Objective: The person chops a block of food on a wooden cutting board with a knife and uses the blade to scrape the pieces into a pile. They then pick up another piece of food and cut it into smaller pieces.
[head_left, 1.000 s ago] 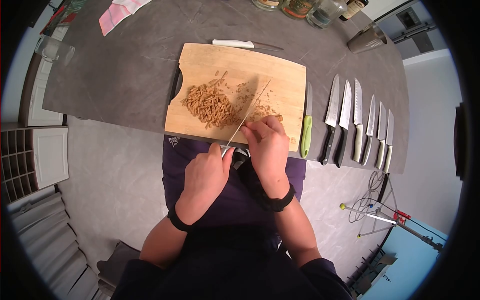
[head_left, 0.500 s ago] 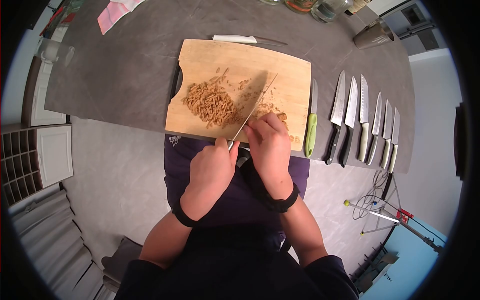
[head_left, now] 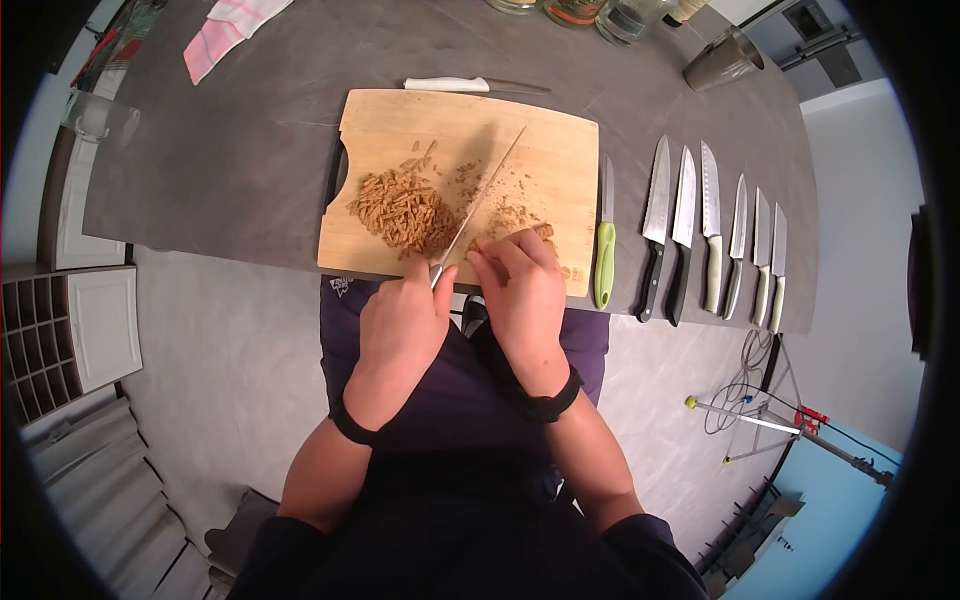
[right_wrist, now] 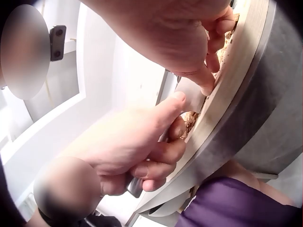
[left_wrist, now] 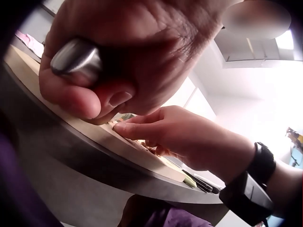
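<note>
My left hand (head_left: 402, 325) grips the steel handle of a kitchen knife (head_left: 486, 190). The blade slants forward and right over a wooden cutting board (head_left: 560, 155). Close to the right of the blade, my right hand (head_left: 523, 290) pinches a small brown food piece (head_left: 473, 248) at the board's near edge, mostly hidden by the fingers. A heap of chopped brown strips (head_left: 402, 210) lies left of the blade, with crumbs (head_left: 515, 215) to its right. The right wrist view shows the knife's handle end (right_wrist: 135, 186) poking out below the left hand's curled fingers.
A white-handled knife (head_left: 447, 84) lies behind the board and a green-handled knife (head_left: 605, 262) along its right side. Several more knives (head_left: 711, 250) lie in a row farther right. A metal cup (head_left: 722, 62), bottles (head_left: 625, 20) and a pink-white cloth (head_left: 225, 45) are at the back.
The left hand and knife have shifted forward over the board. The right hand's pinching fingers have moved only slightly. The whole head view has drifted a little.
</note>
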The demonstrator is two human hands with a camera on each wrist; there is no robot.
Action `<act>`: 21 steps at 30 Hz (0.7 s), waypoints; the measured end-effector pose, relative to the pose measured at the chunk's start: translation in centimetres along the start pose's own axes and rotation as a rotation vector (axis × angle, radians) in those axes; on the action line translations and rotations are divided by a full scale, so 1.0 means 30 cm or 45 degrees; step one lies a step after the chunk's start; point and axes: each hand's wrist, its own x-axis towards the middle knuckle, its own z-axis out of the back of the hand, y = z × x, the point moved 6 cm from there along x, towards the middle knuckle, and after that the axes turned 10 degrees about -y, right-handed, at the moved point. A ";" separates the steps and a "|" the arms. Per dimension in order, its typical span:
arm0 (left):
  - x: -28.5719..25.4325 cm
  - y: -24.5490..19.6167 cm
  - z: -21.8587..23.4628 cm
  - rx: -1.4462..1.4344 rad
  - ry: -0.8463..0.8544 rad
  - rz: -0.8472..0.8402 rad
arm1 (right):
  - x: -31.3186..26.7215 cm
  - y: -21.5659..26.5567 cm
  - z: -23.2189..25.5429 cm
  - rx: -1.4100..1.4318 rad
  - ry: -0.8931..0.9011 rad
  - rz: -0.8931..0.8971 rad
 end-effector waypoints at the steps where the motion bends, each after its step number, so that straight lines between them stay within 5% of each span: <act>1: -0.005 0.000 0.011 -0.016 0.009 0.008 | -0.002 0.004 0.000 0.001 -0.003 0.009; 21: -0.085 0.016 0.003 -0.062 0.014 -0.024 | -0.016 0.008 0.005 -0.041 0.035 -0.075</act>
